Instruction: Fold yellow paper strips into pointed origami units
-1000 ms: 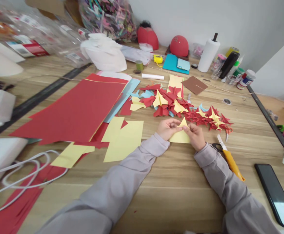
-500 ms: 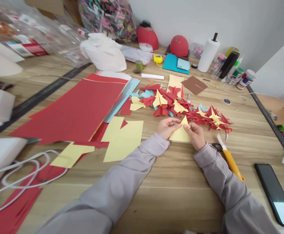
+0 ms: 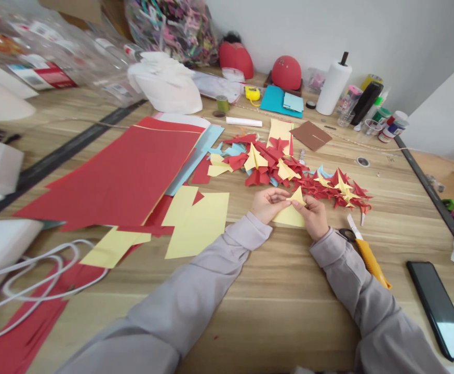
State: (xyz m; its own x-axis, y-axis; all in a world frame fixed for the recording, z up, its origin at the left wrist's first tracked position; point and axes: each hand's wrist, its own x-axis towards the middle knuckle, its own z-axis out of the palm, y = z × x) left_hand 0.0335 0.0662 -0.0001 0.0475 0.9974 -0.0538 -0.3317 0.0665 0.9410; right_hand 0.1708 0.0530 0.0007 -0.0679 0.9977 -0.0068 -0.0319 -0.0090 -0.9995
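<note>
A small sheet of yellow paper point(image 3: 289, 217), folded to a point at its far end, is pinched between my two hands just above the table. My left hand point(image 3: 269, 204) is closed at its left edge, thumb and fingers meeting on the paper. On the other side my right hand point(image 3: 313, 216) grips the fold, its thumb pressed near the middle. Just beyond my fingers lies a heap of folded paper planes point(image 3: 266, 161), mostly red with some yellow and blue. Smaller red and yellow folded pieces point(image 3: 339, 187) continue the heap to the right.
Large red sheets point(image 3: 125, 171) and cut yellow paper point(image 3: 199, 223) lie to the left. A yellow-handled cutter point(image 3: 373, 264) and a phone point(image 3: 439, 309) are at the right. White cables point(image 3: 48, 265) curl at the left. Bottles and a white roll point(image 3: 334, 88) stand at the back.
The paper's pointed far end has been folded over further and its tip leans slightly right. My right thumb has slid a little left towards my left fingers.
</note>
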